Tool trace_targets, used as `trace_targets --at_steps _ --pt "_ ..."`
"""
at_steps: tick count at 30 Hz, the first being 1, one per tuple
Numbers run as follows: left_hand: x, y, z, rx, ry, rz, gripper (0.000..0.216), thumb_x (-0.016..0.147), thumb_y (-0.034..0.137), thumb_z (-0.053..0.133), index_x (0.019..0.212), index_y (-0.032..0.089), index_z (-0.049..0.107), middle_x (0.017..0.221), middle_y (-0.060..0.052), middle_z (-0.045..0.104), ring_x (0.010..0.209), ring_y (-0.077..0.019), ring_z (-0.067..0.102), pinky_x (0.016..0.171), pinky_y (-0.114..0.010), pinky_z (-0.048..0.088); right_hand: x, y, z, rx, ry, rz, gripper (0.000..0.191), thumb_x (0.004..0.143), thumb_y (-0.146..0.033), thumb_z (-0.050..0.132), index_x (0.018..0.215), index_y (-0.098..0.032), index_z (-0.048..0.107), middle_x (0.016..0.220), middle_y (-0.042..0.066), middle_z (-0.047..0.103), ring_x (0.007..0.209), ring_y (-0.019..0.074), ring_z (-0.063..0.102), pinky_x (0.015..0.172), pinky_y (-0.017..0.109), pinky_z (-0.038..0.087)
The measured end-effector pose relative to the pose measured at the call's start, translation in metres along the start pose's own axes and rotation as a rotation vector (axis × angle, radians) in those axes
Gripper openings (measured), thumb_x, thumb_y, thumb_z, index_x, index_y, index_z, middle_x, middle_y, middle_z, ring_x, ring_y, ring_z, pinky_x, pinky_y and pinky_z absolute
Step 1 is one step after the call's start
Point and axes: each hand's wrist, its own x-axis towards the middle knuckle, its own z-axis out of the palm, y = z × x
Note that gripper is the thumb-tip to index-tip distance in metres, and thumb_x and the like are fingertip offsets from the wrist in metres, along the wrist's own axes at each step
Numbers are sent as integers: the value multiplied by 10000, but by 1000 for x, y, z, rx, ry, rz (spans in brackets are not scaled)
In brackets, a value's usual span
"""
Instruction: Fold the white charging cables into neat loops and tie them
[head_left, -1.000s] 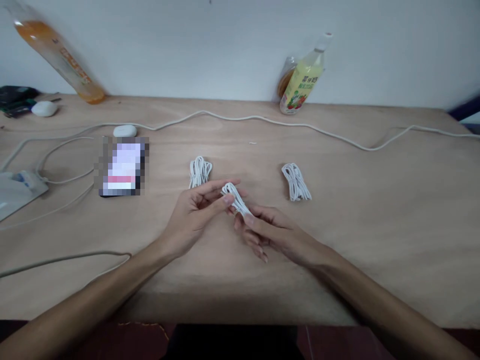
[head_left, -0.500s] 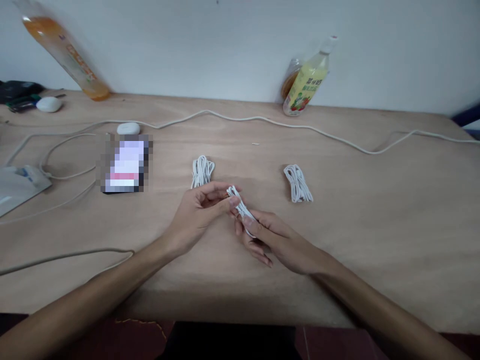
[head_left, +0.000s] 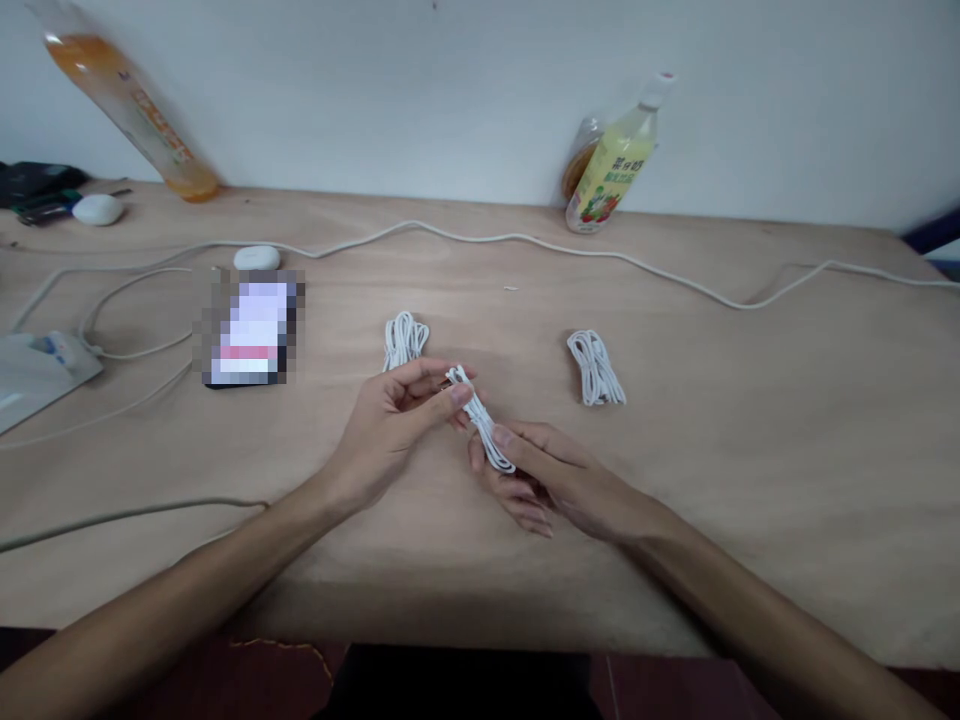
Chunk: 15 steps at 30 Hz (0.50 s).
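Note:
A folded bundle of white cable [head_left: 483,425] is held slantwise above the table, between both hands. My left hand [head_left: 401,415] pinches its upper end between thumb and fingers. Around the lower end, my right hand [head_left: 544,470] is closed, its thumb pressed on top and fingers underneath. Another white cable bundle [head_left: 406,340] lies just behind my left hand, its near end partly covered by the fingers. A further white cable bundle [head_left: 596,368] rests on the table, apart from my right hand.
A phone [head_left: 253,330] lies at the left, beside a white case [head_left: 256,258]. A long white cord [head_left: 517,237] crosses the back of the table [head_left: 750,450]. An orange drink bottle [head_left: 127,110] and a yellow-labelled bottle [head_left: 619,165] lean against the wall.
The held bundle's upper end has shifted slightly up and left with my left hand. More of its lower loops now show beside my right thumb.

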Motion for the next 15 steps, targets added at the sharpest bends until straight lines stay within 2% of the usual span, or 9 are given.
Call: trace_targets --at_steps 3,8,11,15 --pt "-1 2 0 39 16 5 165 859 292 906 974 198 835 830 -26 828 705 -151 728 742 -293 621 0 1 1 -126 37 -60 478 1102 -661 516 1029 -201 622 651 -87 454 470 86 366 448 213 364" --pt "-2 5 -2 119 -1 17 209 832 258 914 1007 179 830 922 -60 863 734 -166 759 724 -293 645 -2 -1 5 -247 45 -121 450 1117 -621 514 1007 -196 612 681 -71 492 503 87 391 467 210 360" --pt "-2 6 -2 140 -4 22 229 845 257 897 1048 167 839 945 -71 873 773 -181 787 741 -298 660 -2 -1 5 -214 20 -115 440 1119 -616 514 995 -201 589 671 -77 493 487 81 387 461 205 360" --pt "-3 9 0 163 -56 46 250 912 266 828 1140 166 850 946 -66 879 779 -186 799 790 -319 670 -1 1 1 -47 -14 -67 408 1119 -606 532 1000 -217 564 632 -98 477 451 78 387 438 187 379"
